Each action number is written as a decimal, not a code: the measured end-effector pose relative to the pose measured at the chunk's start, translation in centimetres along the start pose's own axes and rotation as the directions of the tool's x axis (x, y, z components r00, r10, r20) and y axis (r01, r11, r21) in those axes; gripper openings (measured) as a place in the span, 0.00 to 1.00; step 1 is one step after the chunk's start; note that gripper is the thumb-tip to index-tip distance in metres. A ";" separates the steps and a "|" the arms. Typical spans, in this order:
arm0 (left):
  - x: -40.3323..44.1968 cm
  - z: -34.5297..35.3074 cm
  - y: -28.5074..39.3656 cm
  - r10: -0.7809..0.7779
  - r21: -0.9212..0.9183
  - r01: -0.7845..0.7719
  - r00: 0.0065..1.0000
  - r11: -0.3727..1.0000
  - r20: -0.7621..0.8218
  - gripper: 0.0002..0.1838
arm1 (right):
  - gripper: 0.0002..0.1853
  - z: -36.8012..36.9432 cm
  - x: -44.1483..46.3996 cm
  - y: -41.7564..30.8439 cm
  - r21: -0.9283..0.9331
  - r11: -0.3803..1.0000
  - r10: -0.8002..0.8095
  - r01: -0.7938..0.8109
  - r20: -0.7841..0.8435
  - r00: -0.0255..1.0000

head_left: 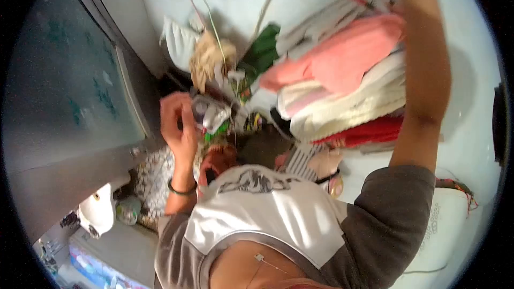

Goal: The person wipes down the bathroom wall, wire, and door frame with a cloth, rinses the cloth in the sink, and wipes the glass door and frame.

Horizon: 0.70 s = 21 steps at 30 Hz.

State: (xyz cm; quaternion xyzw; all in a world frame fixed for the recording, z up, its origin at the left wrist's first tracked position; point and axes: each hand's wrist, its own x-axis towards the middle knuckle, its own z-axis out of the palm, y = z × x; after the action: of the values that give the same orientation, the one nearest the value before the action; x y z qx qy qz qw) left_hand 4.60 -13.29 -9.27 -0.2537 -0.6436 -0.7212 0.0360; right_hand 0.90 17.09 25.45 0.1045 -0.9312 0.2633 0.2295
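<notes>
My left hand [178, 120], with a dark band on its wrist, is raised at the left of centre. Its fingers are loosely curled, with a gap beside the thumb and nothing visible between them. It is nearest to a pile of small items [214, 118] and a dark cabinet-like panel. My right arm [427, 64] reaches up past the top edge, so its hand is out of sight. Beside that arm is a stack of cloths: a pink one [348, 56], a cream one [342, 109] and a red one [358, 131].
A dark panel with a glass-like surface [69, 75] fills the left side. A beige cloth [210, 59] and a green cloth [261, 53] lie near the wall below hanging cords. A white cap-like object [98, 211] is lower left; a white container [445, 227] is lower right.
</notes>
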 end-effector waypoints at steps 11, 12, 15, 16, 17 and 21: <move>1.5 -2.9 -4.4 -0.115 0.231 0.077 0.982 0.970 0.153 0.07 | 0.14 11.2 -35.5 -2.6 0.672 0.436 0.778 -0.598 0.052 0.627; 1.6 -3.0 -4.8 -0.129 0.269 0.080 0.977 0.960 0.171 0.07 | 0.15 12.5 -37.7 -2.6 0.674 0.371 0.858 -0.638 0.013 0.513; 1.8 -3.4 -6.5 -0.169 0.344 0.082 0.958 0.935 0.231 0.06 | 0.16 14.6 -42.6 -3.5 0.785 0.144 0.973 -0.603 0.000 0.232; 1.9 -3.5 -7.0 -0.183 0.367 0.082 0.950 0.927 0.252 0.06 | 0.16 14.9 -44.0 -3.8 0.806 0.087 0.982 -0.585 0.028 0.185; 2.1 -3.4 -7.3 -0.171 0.379 0.058 0.947 0.924 0.272 0.05 | 0.16 15.3 -44.9 -4.0 0.826 0.030 0.989 -0.563 0.058 0.139; 2.4 -4.3 -9.9 -0.148 0.455 -0.040 0.917 0.889 0.369 0.05 | 0.19 17.3 -47.7 -4.1 0.868 -0.028 0.986 -0.496 0.104 0.128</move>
State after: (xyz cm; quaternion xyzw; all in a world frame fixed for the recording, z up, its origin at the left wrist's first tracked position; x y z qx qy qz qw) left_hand -2.57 -15.04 -17.49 -0.3595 -0.7948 -0.4856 -0.0567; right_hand 37.39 7.82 -8.78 -0.4672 -0.4712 0.7132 0.2259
